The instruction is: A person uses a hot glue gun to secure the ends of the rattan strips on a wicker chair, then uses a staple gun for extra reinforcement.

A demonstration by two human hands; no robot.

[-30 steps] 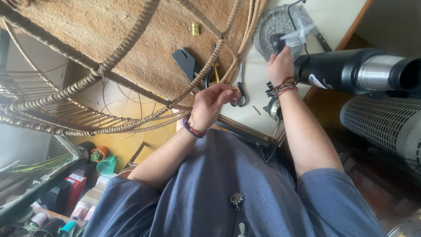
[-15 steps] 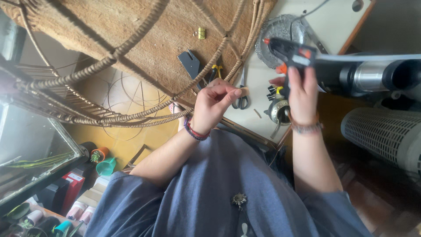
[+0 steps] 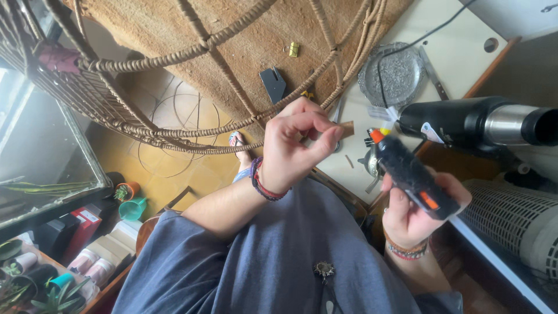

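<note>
The white table (image 3: pixel 465 40) sat on the far right with a brown wooden edge. On it: a round silvery metal dish (image 3: pixel 390 74), a dark cable (image 3: pixel 433 32) running across to it, a thin flat metal tool (image 3: pixel 433 72) just right of the dish, and a black cylinder with a steel end (image 3: pixel 476 122) lying nearer.

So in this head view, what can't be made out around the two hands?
- Brown strip: mostly hidden by the left hand; length unclear.
- Glue gun: grip covered by the right hand.
- Black flask: cut off by the right edge.
- Small tools by the metal tray: too small.
</note>
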